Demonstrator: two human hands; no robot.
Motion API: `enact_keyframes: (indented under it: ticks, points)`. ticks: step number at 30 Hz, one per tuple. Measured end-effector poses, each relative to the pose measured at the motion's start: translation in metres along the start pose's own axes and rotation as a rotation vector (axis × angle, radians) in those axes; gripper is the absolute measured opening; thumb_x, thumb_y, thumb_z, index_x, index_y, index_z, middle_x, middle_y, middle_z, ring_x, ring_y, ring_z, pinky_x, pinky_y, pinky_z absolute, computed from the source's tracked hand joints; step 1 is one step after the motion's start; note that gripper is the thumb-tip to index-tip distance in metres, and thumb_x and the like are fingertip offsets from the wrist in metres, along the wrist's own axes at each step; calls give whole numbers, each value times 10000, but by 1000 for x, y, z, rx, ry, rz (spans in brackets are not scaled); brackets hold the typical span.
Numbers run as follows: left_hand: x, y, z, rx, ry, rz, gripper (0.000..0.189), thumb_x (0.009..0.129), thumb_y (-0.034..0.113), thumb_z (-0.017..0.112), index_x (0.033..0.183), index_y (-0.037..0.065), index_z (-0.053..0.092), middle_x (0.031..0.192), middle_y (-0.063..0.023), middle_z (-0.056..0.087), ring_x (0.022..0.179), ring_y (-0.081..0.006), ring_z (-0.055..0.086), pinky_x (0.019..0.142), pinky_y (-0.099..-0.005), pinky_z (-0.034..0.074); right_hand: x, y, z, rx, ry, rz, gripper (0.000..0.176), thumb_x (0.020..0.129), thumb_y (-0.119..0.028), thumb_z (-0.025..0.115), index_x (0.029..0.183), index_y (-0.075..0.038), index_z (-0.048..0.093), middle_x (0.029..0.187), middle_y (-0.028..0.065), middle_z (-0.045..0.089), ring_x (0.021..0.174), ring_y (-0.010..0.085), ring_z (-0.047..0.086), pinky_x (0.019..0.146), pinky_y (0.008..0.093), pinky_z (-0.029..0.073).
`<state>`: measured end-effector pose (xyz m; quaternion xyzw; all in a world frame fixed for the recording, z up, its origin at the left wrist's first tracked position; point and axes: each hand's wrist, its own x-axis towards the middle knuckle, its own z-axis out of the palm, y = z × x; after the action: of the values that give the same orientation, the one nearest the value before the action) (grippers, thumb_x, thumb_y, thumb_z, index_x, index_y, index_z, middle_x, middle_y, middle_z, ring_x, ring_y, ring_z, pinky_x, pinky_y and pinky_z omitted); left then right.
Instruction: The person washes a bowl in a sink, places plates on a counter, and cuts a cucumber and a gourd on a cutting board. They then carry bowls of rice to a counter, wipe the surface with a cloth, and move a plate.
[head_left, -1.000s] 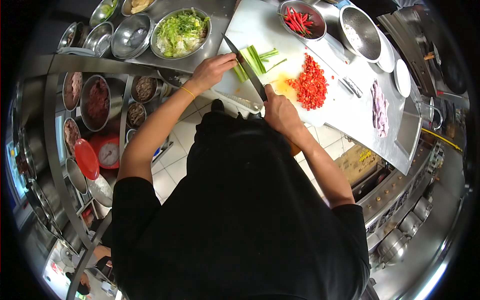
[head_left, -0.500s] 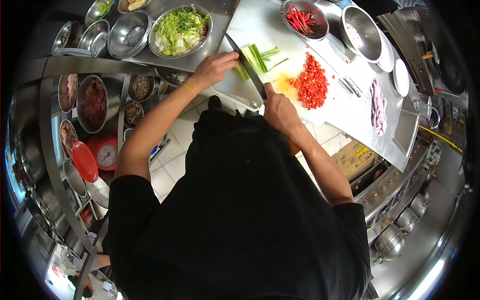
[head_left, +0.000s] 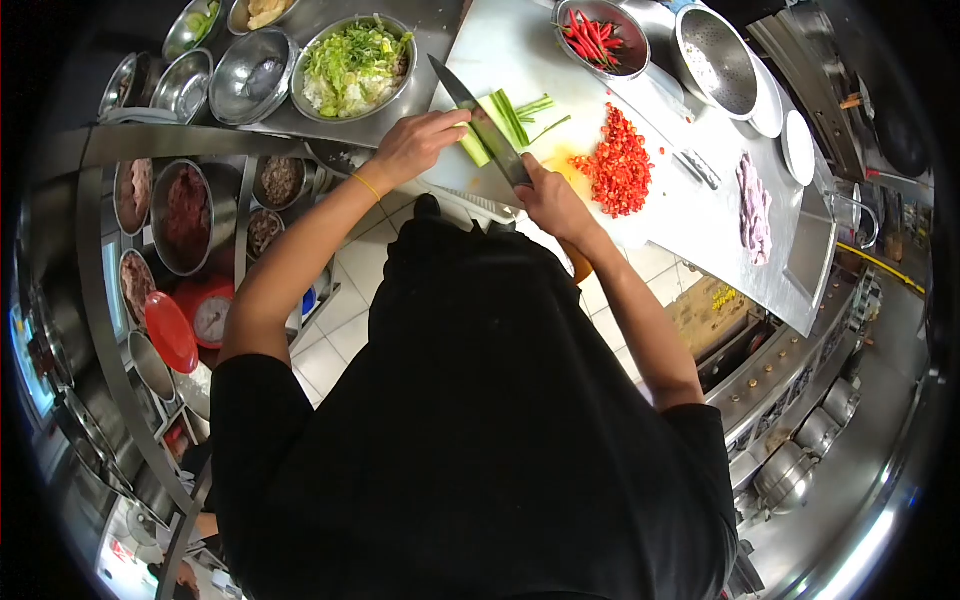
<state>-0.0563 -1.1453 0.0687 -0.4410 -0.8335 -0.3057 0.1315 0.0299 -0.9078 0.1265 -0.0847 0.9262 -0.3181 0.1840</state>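
Observation:
My right hand point(head_left: 557, 204) is closed round the handle of a kitchen knife point(head_left: 492, 132). The blade slants up and left across the cutting board point(head_left: 590, 85), its broad side showing. At the blade's left side, the bent fingers of my left hand point(head_left: 415, 148) press on a pale green cucumber piece point(head_left: 474, 147); its upper end is hidden by the fingers. Right of the blade lie cucumber strips point(head_left: 510, 115) with dark green skin. Farther right on the board is a heap of chopped red chillies point(head_left: 617, 168).
A bowl of whole red chillies point(head_left: 600, 42) stands behind the heap, with a colander point(head_left: 718, 65) beside it. Purplish-white strips point(head_left: 754, 210) lie on the steel counter at right. A bowl of shredded greens point(head_left: 355, 65) stands at left, above pans of meat point(head_left: 183, 220).
The knife has shifted slightly left and tilted, so more of its broad side shows. Both hands have moved a little left with it. The camera view has shifted slightly.

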Motion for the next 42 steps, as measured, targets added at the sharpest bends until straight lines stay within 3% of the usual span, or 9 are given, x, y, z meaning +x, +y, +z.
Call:
enact_keyframes:
  ticks: [6, 13, 17, 20, 22, 27, 33, 35, 42]
  points:
    - [-4, -1, -9, 64, -52, 91, 165, 733, -23, 546, 859, 20, 643, 1104, -44, 619, 839, -196, 622, 676, -309, 535, -3, 5, -5, -12, -42, -6, 317, 809, -102, 560, 1063, 13, 410, 728, 298, 584, 746, 459, 585, 693, 512, 463]
    - [-4, 4, -9, 94, -33, 71, 174, 732, -24, 549, 871, 12, 646, 1088, -50, 626, 873, -199, 624, 707, -303, 538, -20, -24, -5, -132, 7, 3, 211, 808, -67, 535, 974, -8, 417, 653, 264, 590, 660, 442, 599, 624, 520, 476]
    - [-3, 7, -12, 71, -16, 59, 175, 732, -34, 544, 867, 9, 647, 1072, -61, 632, 907, -203, 626, 735, -306, 538, -23, -28, -3, -129, -3, 21, 213, 782, -31, 518, 969, -7, 418, 669, 277, 592, 678, 449, 601, 638, 521, 477]
    - [-5, 5, -8, 78, -16, 46, 162, 730, -34, 544, 850, 8, 645, 1063, -64, 635, 923, -208, 627, 742, -311, 537, -24, -34, -7, -130, -34, 58, 250, 824, -80, 533, 1022, 6, 408, 687, 292, 585, 692, 470, 581, 641, 533, 454]
    - [-4, 5, -9, 70, -14, 45, 151, 728, -32, 546, 837, 8, 643, 1062, -66, 635, 919, -210, 628, 741, -311, 538, -21, -39, -6, -130, -43, 77, 259, 727, 22, 478, 978, 6, 416, 701, 295, 598, 700, 467, 600, 669, 529, 472]
    - [-2, 4, -8, 60, -16, 44, 149, 718, -30, 548, 831, 17, 635, 1048, -65, 632, 910, -212, 629, 736, -305, 539, -13, -41, -10, -116, -102, 113, 257, 747, 10, 473, 998, 12, 421, 743, 299, 604, 741, 464, 603, 698, 526, 470]
    - [7, 13, -16, 36, -69, -12, 234, 685, -66, 530, 881, 6, 637, 894, -82, 613, 751, -256, 614, 649, -338, 511, -32, -46, -24, -93, -164, 155, 251, 756, 8, 471, 1004, 13, 429, 769, 292, 610, 765, 457, 604, 713, 526, 466]
    - [9, 9, -12, -23, -49, -4, 188, 698, -50, 514, 843, 30, 602, 801, -70, 529, 718, -258, 582, 598, -378, 485, -32, -45, -21, -104, -170, 164, 252, 756, 10, 471, 1004, 12, 429, 763, 289, 611, 758, 457, 604, 711, 527, 465]
    - [14, 11, -18, 11, -205, -40, 170, 682, -59, 511, 805, 37, 579, 828, -78, 514, 731, -271, 585, 593, -387, 482, -14, -26, 13, -49, -26, 89, 263, 763, 3, 504, 1013, 9, 425, 764, 294, 603, 750, 459, 598, 698, 520, 464]
